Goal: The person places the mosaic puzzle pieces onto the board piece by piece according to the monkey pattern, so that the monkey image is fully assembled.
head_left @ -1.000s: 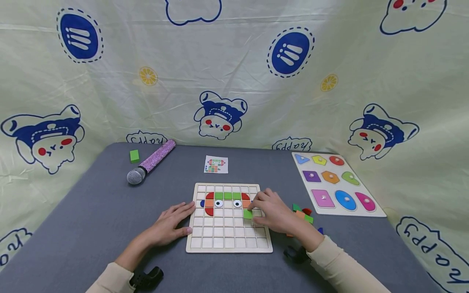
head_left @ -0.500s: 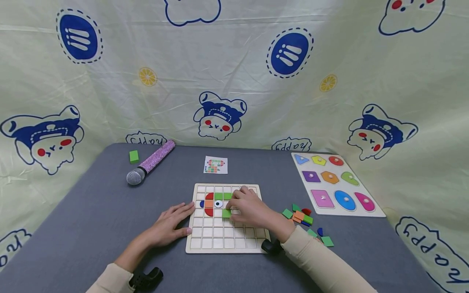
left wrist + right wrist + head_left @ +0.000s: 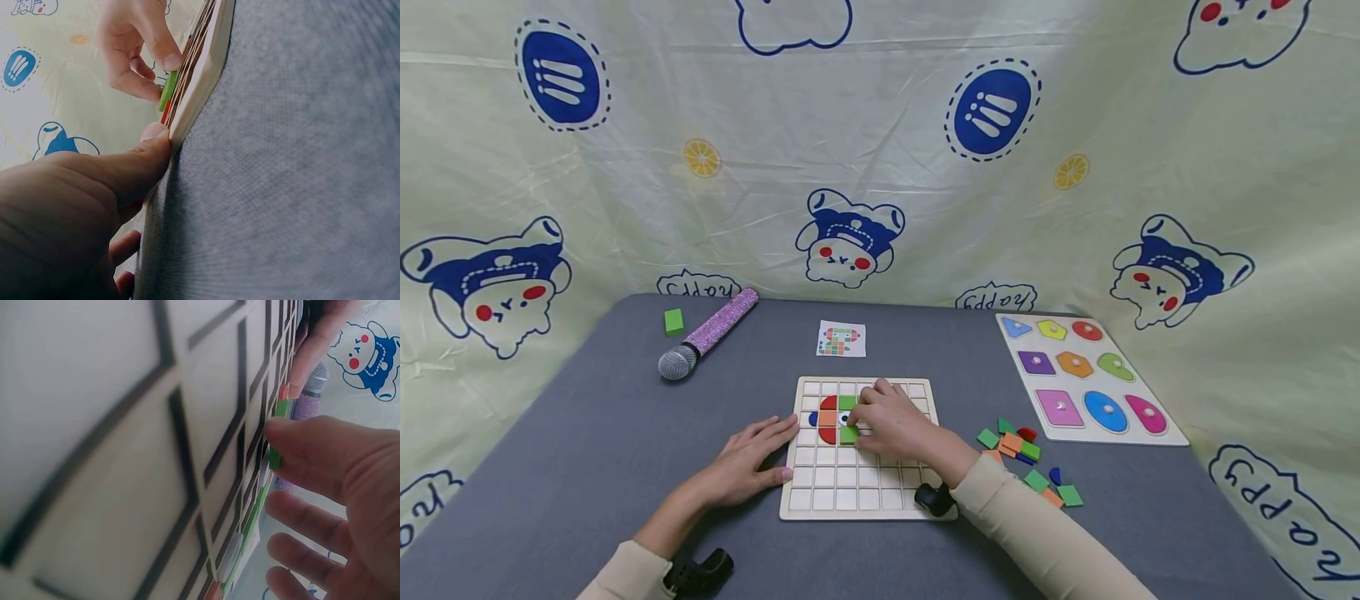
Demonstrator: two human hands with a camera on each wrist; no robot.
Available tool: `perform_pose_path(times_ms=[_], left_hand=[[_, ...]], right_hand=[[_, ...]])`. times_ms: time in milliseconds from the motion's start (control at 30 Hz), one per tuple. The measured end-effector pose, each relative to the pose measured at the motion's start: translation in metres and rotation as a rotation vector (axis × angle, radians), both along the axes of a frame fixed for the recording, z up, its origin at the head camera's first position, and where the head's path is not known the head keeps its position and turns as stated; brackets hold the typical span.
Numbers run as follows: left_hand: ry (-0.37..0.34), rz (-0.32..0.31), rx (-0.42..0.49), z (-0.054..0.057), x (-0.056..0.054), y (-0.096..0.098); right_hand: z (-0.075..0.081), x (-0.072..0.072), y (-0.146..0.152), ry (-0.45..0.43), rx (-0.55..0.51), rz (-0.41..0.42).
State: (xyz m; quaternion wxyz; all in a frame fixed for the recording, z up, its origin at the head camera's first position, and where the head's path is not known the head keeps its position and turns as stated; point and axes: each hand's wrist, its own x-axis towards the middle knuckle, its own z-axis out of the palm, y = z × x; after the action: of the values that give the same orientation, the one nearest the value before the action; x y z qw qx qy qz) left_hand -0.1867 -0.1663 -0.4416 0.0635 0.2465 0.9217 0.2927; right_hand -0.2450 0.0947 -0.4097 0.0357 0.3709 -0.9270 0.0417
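A wooden grid board (image 3: 850,498) lies flat on the grey table. My left hand (image 3: 745,458) rests against its left edge with fingers extended, and the thumb (image 3: 156,132) touches the rim. My right hand (image 3: 895,425) is over the board and pinches a green square tile (image 3: 848,435) between thumb and finger, the tile standing slightly proud of the grid in the left wrist view. Just left of it is a red half-round tile (image 3: 827,436) with an orange square tile (image 3: 827,417) above. Part of the upper row is hidden behind my right hand.
Several loose coloured tiles (image 3: 1011,443) lie right of the board. A shape puzzle board (image 3: 1045,343) is at the back right. A small pattern card (image 3: 842,339) lies behind the grid. A glittery microphone (image 3: 722,323) and a green block (image 3: 674,322) are at the back left.
My right hand has moved left across the board with the green tile, from below the right-hand eye to beside the red piece on the left. The left hand has stayed in place.
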Motion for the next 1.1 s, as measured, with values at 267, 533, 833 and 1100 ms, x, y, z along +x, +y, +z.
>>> perform_pose_path(times_ms=[267,533,833,1100], left_hand=[[-0.007,0.001,-0.003,0.0,0.0,0.0],[-0.001,0.0,-0.006,-0.001,-0.001,0.0],[0.002,-0.005,0.0,-0.001,0.0,0.0],[0.012,-0.002,0.004,-0.001,0.0,0.0]], right_hand=[[-0.001,0.0,-0.002,-0.001,0.003,-0.001],[-0.002,0.0,-0.002,0.007,0.0,-0.003],[0.004,0.005,0.009,-0.003,-0.063,-0.031],[0.008,0.011,0.042,0.017,-0.138,-0.049]])
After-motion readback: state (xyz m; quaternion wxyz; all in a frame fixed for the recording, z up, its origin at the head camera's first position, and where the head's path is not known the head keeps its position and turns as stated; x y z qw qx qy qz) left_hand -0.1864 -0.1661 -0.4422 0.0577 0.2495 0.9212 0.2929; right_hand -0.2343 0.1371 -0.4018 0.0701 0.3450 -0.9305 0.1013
